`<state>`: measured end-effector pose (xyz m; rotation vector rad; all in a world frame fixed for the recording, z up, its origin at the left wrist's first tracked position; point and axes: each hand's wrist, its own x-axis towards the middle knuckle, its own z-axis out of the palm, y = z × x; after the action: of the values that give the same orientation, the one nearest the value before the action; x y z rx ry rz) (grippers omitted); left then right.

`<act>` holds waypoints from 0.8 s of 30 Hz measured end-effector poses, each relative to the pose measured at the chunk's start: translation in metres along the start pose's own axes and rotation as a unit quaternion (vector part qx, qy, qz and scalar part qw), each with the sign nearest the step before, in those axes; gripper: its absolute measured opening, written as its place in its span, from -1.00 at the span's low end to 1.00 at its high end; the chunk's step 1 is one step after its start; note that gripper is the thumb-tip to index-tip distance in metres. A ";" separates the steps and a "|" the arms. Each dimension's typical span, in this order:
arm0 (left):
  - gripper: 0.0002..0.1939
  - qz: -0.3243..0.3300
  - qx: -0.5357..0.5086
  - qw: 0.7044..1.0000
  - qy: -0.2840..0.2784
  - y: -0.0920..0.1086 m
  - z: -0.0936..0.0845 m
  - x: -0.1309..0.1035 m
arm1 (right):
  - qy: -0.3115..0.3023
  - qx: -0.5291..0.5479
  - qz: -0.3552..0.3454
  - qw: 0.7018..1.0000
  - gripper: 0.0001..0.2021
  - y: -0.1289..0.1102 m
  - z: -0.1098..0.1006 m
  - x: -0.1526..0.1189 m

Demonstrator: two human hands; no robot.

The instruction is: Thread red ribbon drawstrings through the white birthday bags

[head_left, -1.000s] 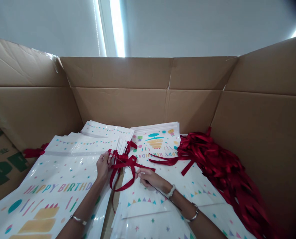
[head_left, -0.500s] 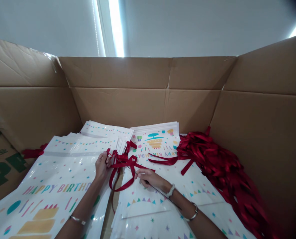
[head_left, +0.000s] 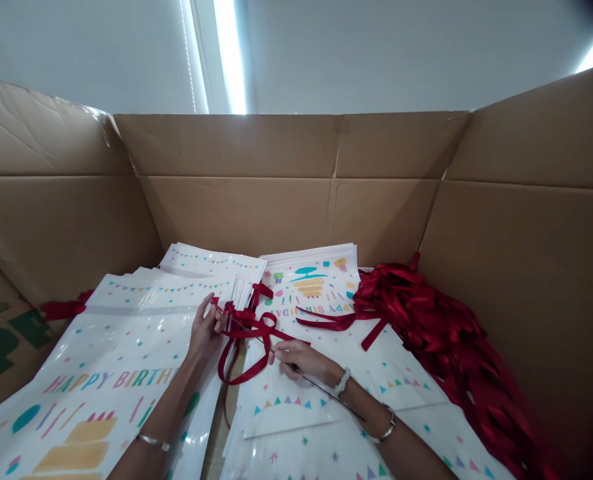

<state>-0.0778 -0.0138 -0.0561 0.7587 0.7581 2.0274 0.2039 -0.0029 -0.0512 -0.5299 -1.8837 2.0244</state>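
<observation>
My right hand (head_left: 301, 359) is closed around a long thin dark rod (head_left: 329, 395). The rod runs back along my right forearm, and its front end reaches into a tangle of red ribbon (head_left: 256, 331). Loops of this ribbon hang beside my right fingertips. On the left, my left hand (head_left: 207, 328) is by the ribbon's left end, thumb and forefinger apart, over the edge of a stack of white birthday-print bags (head_left: 141, 333). Whether those fingers touch the ribbon is hard to make out. Under my right hand lies another stack of white printed bags (head_left: 286, 427).
A tall cardboard box (head_left: 236, 147) surrounds the stacks at the back and sides. Down the right side lies a big heap of red ribbons (head_left: 441, 327), with loose ends over the bags. A short red ribbon piece (head_left: 66, 307) pokes out at the far left.
The fingers of my left hand have parted and the forefinger has risen by the ribbon end. My right hand and the rod stay nearly where they were.
</observation>
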 end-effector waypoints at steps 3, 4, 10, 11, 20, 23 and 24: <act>-0.45 -0.012 -0.015 1.000 -0.009 0.000 -0.005 0.003 | 0.003 -0.012 0.016 1.000 -0.69 -0.005 0.001 -0.002; -0.50 -0.019 -0.019 0.999 -0.017 0.000 -0.006 0.004 | 0.000 -0.013 0.014 1.000 -0.70 -0.006 0.002 -0.003; -0.81 -0.074 -0.074 0.994 -0.026 0.002 -0.008 0.004 | 0.002 -0.022 0.011 1.000 -0.71 -0.011 0.004 -0.005; -0.85 -0.079 -0.088 0.993 -0.019 0.003 -0.008 0.003 | 0.005 -0.023 0.012 1.000 -0.70 -0.010 0.004 -0.005; -0.93 -0.098 -0.160 0.982 0.035 0.003 -0.002 0.003 | 0.011 -0.015 0.013 1.000 -0.66 -0.003 0.002 -0.002; -0.89 -0.125 -0.189 0.973 0.046 0.001 0.003 0.001 | 0.019 -0.030 0.022 0.999 -0.65 -0.003 0.002 -0.001; -0.87 -0.133 -0.199 0.970 0.048 0.000 0.005 0.000 | 0.020 -0.035 0.021 0.999 -0.65 -0.002 0.002 -0.001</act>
<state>-0.0744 -0.0127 -0.0529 0.3114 0.4533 1.8941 0.2031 -0.0051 -0.0488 -0.6280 -1.9405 1.9657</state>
